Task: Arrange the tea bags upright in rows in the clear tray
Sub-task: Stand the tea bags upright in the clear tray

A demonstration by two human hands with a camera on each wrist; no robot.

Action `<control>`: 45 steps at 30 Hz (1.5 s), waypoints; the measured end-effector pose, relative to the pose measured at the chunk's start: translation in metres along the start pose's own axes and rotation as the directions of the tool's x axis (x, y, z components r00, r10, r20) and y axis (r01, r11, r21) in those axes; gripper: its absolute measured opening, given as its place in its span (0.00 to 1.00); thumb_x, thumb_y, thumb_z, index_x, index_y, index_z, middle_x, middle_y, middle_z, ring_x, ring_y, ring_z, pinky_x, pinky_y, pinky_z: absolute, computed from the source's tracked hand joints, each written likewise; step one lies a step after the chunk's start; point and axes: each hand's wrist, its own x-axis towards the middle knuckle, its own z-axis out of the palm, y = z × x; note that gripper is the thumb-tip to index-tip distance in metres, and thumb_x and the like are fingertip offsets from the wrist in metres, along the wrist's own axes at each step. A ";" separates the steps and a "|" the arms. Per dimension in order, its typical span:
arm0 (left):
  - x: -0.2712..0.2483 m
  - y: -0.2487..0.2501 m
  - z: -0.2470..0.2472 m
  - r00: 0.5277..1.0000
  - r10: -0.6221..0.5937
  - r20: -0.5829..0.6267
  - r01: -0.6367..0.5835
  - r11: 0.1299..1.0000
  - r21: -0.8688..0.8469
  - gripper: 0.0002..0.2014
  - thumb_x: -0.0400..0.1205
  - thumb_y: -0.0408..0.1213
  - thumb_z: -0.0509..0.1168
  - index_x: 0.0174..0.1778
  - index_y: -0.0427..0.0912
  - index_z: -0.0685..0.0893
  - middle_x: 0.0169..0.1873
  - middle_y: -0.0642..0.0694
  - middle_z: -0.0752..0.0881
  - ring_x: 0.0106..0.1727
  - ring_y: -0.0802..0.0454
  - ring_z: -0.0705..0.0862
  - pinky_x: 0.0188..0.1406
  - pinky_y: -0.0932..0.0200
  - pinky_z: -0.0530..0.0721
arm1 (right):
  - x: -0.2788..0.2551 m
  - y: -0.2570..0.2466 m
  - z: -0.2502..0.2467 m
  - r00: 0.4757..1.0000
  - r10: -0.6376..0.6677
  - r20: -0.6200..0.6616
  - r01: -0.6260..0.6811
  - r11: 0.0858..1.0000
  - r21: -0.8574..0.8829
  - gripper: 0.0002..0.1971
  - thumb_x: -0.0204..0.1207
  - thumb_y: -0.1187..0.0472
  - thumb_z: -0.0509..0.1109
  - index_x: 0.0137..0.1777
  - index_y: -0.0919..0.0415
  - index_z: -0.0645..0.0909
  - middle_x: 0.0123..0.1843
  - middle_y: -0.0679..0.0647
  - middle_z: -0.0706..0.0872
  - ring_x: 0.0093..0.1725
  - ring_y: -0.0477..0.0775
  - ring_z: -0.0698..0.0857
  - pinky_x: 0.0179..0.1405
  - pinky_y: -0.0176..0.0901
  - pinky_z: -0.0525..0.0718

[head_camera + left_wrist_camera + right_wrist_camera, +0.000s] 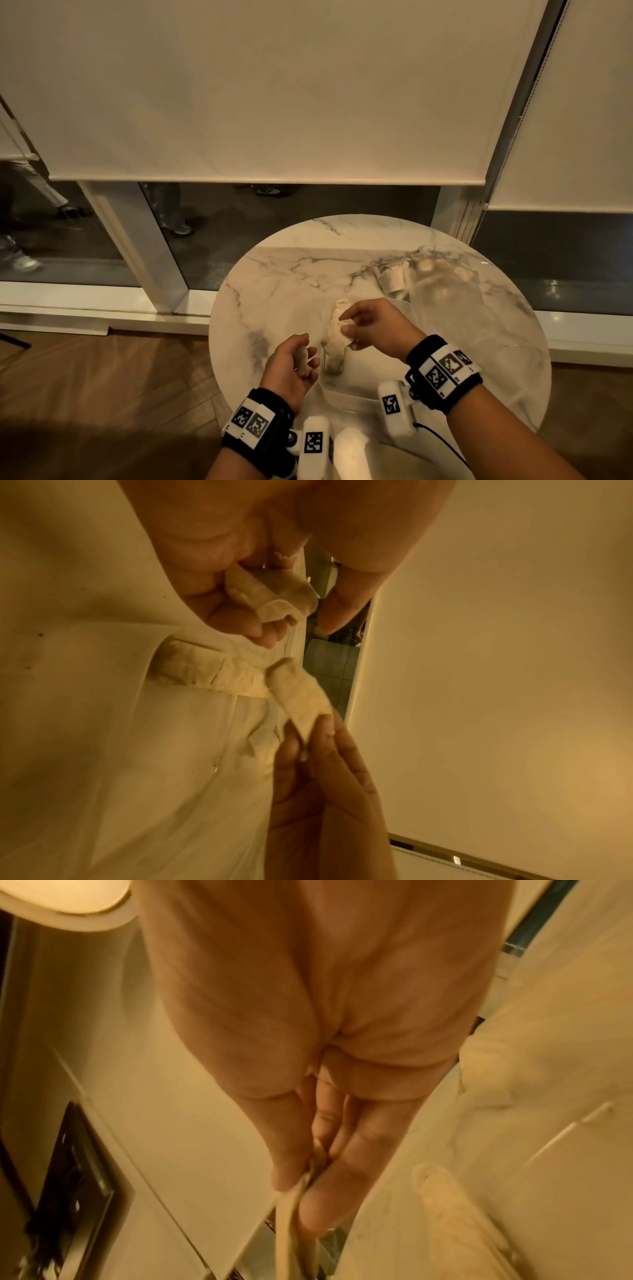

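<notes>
Pinching one tea bag (pixel 301 693) at lower centre of the head view, the right hand (pixel 373 329) holds it above the marble table (pixel 274 274); the left hand (pixel 291 370) curls round another bag (pixel 274 593). More bags (pixel 394 279) sit right of centre, where the clear tray (pixel 445 308) is barely discernible, its edges lost in glare

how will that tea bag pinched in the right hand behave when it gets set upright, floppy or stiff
Probably floppy: the pale crinkled paper tea bag droops from the right hand's pinch at one end. Likely very light, since two fingertips carry it. It may tip when set upright; the bag already in the clear plastic tray lies on its side.
</notes>
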 end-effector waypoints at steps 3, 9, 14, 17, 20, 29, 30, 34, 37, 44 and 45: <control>-0.004 0.001 0.005 0.994 0.006 0.106 -0.008 1.000 0.022 0.09 0.81 0.43 0.69 0.46 0.39 0.86 0.36 0.43 0.87 0.30 0.50 0.80 0.28 0.59 0.76 | -0.003 -0.006 0.000 0.999 -0.026 -0.034 0.032 0.984 0.174 0.07 0.77 0.72 0.75 0.53 0.72 0.85 0.38 0.65 0.85 0.31 0.55 0.87 0.35 0.44 0.90; -0.007 0.001 0.011 0.981 0.100 0.163 -0.115 0.990 0.086 0.08 0.79 0.39 0.73 0.50 0.40 0.87 0.34 0.46 0.86 0.29 0.54 0.81 0.27 0.62 0.77 | -0.003 -0.008 0.005 0.999 -0.037 -0.032 0.044 0.970 0.240 0.11 0.75 0.70 0.78 0.55 0.71 0.84 0.31 0.55 0.86 0.34 0.56 0.88 0.35 0.43 0.89; -0.002 0.001 0.005 0.987 0.122 0.104 -0.128 0.990 0.052 0.06 0.80 0.33 0.72 0.50 0.37 0.86 0.27 0.47 0.83 0.28 0.53 0.80 0.23 0.65 0.76 | -0.003 -0.005 -0.001 0.998 -0.043 -0.043 0.053 0.958 0.283 0.11 0.76 0.70 0.76 0.57 0.69 0.84 0.35 0.61 0.86 0.36 0.56 0.88 0.37 0.42 0.90; 0.001 0.003 0.002 0.994 0.094 0.063 -0.094 0.996 -0.004 0.07 0.80 0.34 0.71 0.51 0.36 0.86 0.28 0.45 0.83 0.28 0.53 0.80 0.21 0.64 0.76 | -0.001 -0.001 -0.007 0.998 -0.026 -0.056 0.042 0.955 0.292 0.10 0.77 0.70 0.76 0.56 0.68 0.85 0.38 0.65 0.87 0.39 0.60 0.88 0.41 0.45 0.91; 0.001 0.007 0.001 0.998 0.040 0.051 -0.034 0.993 -0.115 0.07 0.80 0.34 0.70 0.50 0.34 0.86 0.31 0.43 0.83 0.27 0.52 0.78 0.19 0.65 0.75 | -0.001 0.003 -0.011 0.998 -0.006 -0.068 0.030 0.934 0.356 0.08 0.77 0.71 0.75 0.56 0.71 0.85 0.46 0.73 0.89 0.42 0.60 0.89 0.41 0.44 0.90; 0.004 0.013 -0.005 0.993 -0.078 0.092 0.102 0.945 -0.309 0.07 0.80 0.36 0.68 0.49 0.37 0.83 0.34 0.42 0.84 0.30 0.50 0.79 0.18 0.64 0.77 | -0.004 0.006 -0.013 1.000 -0.015 -0.023 0.025 0.838 0.545 0.08 0.80 0.75 0.69 0.57 0.70 0.82 0.43 0.64 0.89 0.44 0.58 0.90 0.42 0.45 0.90; 0.004 0.014 -0.005 0.993 -0.080 0.091 0.105 0.942 -0.319 0.06 0.80 0.36 0.67 0.48 0.37 0.83 0.34 0.42 0.83 0.31 0.50 0.79 0.17 0.64 0.76 | -0.005 0.006 -0.012 1.000 -0.014 -0.024 0.025 0.844 0.536 0.06 0.80 0.75 0.69 0.55 0.69 0.82 0.42 0.64 0.89 0.43 0.57 0.89 0.42 0.45 0.90; 0.002 0.014 -0.004 0.993 -0.082 0.085 0.106 0.937 -0.332 0.05 0.79 0.35 0.68 0.47 0.37 0.82 0.31 0.43 0.81 0.31 0.49 0.79 0.17 0.64 0.76 | -0.006 0.002 -0.009 1.000 -0.009 -0.029 0.023 0.854 0.520 0.04 0.78 0.75 0.71 0.48 0.67 0.82 0.39 0.62 0.85 0.38 0.53 0.85 0.39 0.45 0.89; 0.001 0.013 -0.003 0.991 -0.091 0.099 0.120 0.933 -0.338 0.08 0.76 0.35 0.69 0.47 0.36 0.82 0.31 0.42 0.82 0.30 0.49 0.79 0.18 0.64 0.77 | -0.007 0.000 -0.007 0.999 0.025 -0.041 0.012 0.694 0.720 0.06 0.76 0.76 0.71 0.45 0.65 0.80 0.38 0.61 0.82 0.36 0.54 0.83 0.37 0.43 0.87; -0.002 0.012 -0.001 0.987 -0.099 0.128 0.138 0.928 -0.345 0.13 0.68 0.35 0.70 0.47 0.36 0.83 0.32 0.42 0.81 0.28 0.50 0.79 0.18 0.63 0.77 | -0.015 -0.004 0.003 0.995 -0.008 0.095 -0.089 0.288 0.953 0.29 0.73 0.82 0.62 0.69 0.57 0.82 0.46 0.63 0.84 0.46 0.59 0.87 0.39 0.42 0.89; -0.002 0.013 -0.001 0.986 -0.101 0.130 0.141 0.927 -0.347 0.13 0.68 0.35 0.70 0.47 0.36 0.83 0.33 0.42 0.81 0.28 0.50 0.79 0.18 0.63 0.77 | -0.016 -0.004 0.003 0.992 -0.034 0.119 -0.105 0.281 0.954 0.32 0.74 0.83 0.60 0.72 0.53 0.81 0.48 0.64 0.84 0.46 0.58 0.86 0.39 0.42 0.88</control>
